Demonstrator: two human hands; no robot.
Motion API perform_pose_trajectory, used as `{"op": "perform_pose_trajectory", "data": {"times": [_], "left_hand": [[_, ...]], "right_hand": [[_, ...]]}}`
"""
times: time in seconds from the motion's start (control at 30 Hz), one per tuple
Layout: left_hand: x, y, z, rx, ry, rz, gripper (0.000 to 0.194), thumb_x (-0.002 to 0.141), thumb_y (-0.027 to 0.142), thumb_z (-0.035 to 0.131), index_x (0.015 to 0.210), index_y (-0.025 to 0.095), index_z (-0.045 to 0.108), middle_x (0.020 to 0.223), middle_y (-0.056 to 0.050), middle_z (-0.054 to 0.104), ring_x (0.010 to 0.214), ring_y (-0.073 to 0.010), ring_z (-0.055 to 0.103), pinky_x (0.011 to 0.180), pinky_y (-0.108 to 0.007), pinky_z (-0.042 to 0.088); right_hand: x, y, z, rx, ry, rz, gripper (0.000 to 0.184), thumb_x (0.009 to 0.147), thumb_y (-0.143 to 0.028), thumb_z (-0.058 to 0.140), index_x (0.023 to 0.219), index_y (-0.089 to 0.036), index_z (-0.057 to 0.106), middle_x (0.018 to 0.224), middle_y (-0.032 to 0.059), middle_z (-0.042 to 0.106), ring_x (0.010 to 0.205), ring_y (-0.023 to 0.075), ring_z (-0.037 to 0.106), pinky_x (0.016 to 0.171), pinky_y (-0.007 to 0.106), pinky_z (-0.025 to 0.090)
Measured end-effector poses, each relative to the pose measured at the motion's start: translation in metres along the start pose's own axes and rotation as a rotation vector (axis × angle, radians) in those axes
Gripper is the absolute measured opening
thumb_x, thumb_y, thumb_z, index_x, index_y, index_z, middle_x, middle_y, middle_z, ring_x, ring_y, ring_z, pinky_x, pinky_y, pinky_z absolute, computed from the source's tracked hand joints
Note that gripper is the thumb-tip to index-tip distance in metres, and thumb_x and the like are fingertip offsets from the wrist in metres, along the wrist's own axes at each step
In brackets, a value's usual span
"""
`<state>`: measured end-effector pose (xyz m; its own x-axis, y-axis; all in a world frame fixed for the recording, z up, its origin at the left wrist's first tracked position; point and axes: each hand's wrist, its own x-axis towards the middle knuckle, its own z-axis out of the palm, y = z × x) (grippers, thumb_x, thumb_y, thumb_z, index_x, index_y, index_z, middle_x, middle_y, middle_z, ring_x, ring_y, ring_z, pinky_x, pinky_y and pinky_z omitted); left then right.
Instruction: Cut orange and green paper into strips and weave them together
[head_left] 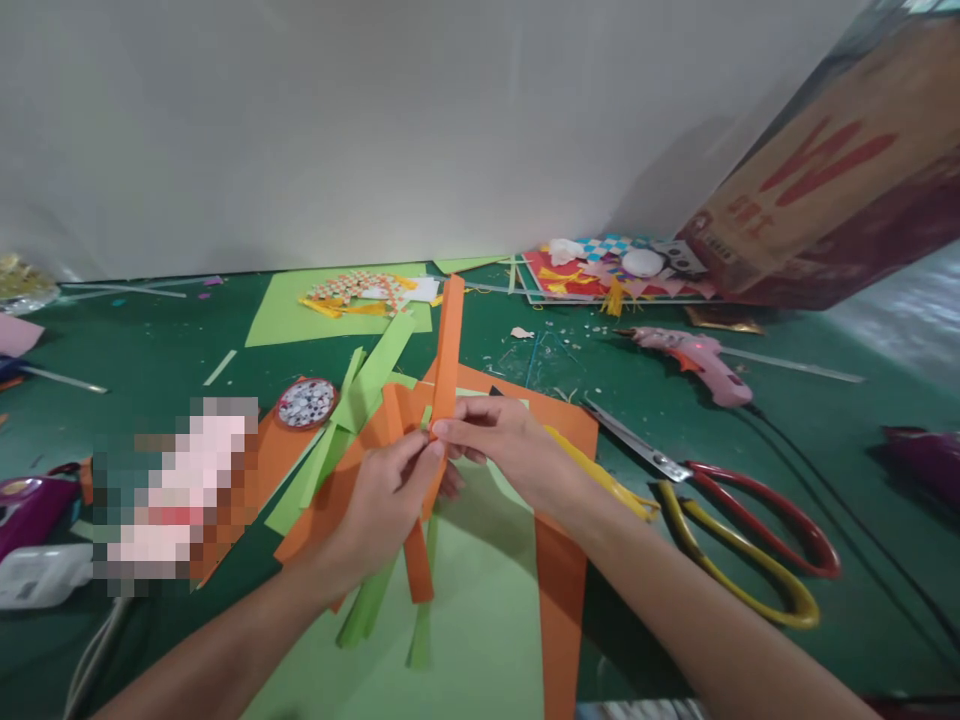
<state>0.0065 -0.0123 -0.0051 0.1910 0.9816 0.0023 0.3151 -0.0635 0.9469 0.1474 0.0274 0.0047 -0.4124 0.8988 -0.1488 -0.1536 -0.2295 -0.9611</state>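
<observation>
An orange paper strip (448,345) stands nearly upright between my hands. Its lower part is pinched by my right hand (495,432), thumb over the front. My left hand (394,488) is closed just below, fingertips at the crossing of that strip with other strips. A second orange strip (418,565) hangs beneath the left hand, and a narrow green strip (420,635) dangles beside it. The exact hold of the left fingers is partly hidden. Under the hands lie a light green paper sheet (480,620), an orange sheet (559,600) and loose green strips (375,370).
Large scissors (675,470) with red and yellow handles lie open at right. Beyond them rests a pink glue gun (697,360) with a cord. Paper crafts (615,268) and a brown bag (825,190) stand by the wall. A round tin (306,403) sits left.
</observation>
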Motion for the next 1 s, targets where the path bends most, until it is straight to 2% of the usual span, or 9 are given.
{"op": "perform_pose_trajectory", "data": {"times": [0.1,0.27,0.4,0.53,0.7,0.87,1.0], "left_hand": [[0.0001,-0.0003,0.0012,-0.042,-0.014,-0.022,0.027,0.089,0.031,0.041,0.072,0.017,0.056,0.065,-0.002,0.067,0.058,-0.0122,0.063,0.057,-0.022,0.050],[0.0001,0.0017,0.0022,-0.094,-0.034,-0.076,0.027,0.088,0.033,0.044,0.067,0.016,0.052,0.061,-0.002,0.063,0.054,-0.0115,0.062,0.053,-0.021,0.050],[-0.0013,0.0025,0.0019,-0.087,-0.075,-0.087,0.030,0.088,0.034,0.043,0.064,0.017,0.049,0.059,-0.001,0.063,0.052,-0.0106,0.060,0.052,-0.020,0.048],[-0.0028,0.0024,0.0016,-0.068,-0.092,-0.093,0.031,0.089,0.036,0.042,0.066,0.017,0.050,0.058,-0.002,0.064,0.050,-0.0106,0.059,0.047,-0.020,0.045],[-0.0027,0.0033,0.0017,-0.087,-0.088,-0.090,0.029,0.089,0.036,0.042,0.071,0.016,0.054,0.057,-0.001,0.064,0.048,-0.0101,0.059,0.044,-0.019,0.044],[-0.0033,0.0041,0.0024,-0.116,-0.069,-0.094,0.029,0.088,0.034,0.044,0.067,0.016,0.052,0.055,0.000,0.063,0.046,-0.0095,0.058,0.047,-0.019,0.046],[-0.0038,0.0019,0.0024,-0.079,-0.025,-0.033,0.028,0.088,0.033,0.045,0.065,0.017,0.051,0.053,0.001,0.062,0.045,-0.0088,0.056,0.049,-0.020,0.046]], "right_hand": [[0.0013,0.0027,-0.0018,0.016,0.003,0.022,0.034,0.062,-0.040,0.074,0.052,-0.017,0.051,0.047,-0.0064,0.047,0.042,0.0055,0.042,0.045,0.025,0.025],[0.0016,0.0050,-0.0043,0.035,-0.007,0.029,0.030,0.063,-0.035,0.074,0.052,-0.016,0.053,0.049,-0.0050,0.048,0.046,0.0049,0.037,0.046,0.024,0.022],[0.0013,0.0059,-0.0055,0.050,-0.037,0.030,0.029,0.065,-0.035,0.072,0.053,-0.017,0.053,0.049,-0.0048,0.048,0.047,0.0060,0.037,0.048,0.025,0.025],[0.0008,0.0060,-0.0047,0.038,0.000,-0.004,0.032,0.065,-0.037,0.072,0.052,-0.018,0.050,0.048,-0.0057,0.045,0.046,0.0062,0.036,0.047,0.025,0.024],[0.0006,0.0064,-0.0031,0.024,0.023,-0.052,0.036,0.064,-0.040,0.073,0.050,-0.018,0.048,0.047,-0.0064,0.042,0.045,0.0062,0.036,0.046,0.026,0.022],[0.0008,0.0063,-0.0046,0.030,0.047,-0.093,0.032,0.066,-0.037,0.072,0.052,-0.018,0.049,0.047,-0.0071,0.041,0.044,0.0054,0.032,0.046,0.025,0.021],[0.0001,0.0033,-0.0045,-0.013,-0.021,-0.105,0.029,0.068,-0.037,0.071,0.055,-0.018,0.053,0.050,-0.0055,0.048,0.046,0.0061,0.037,0.046,0.025,0.024]]}}
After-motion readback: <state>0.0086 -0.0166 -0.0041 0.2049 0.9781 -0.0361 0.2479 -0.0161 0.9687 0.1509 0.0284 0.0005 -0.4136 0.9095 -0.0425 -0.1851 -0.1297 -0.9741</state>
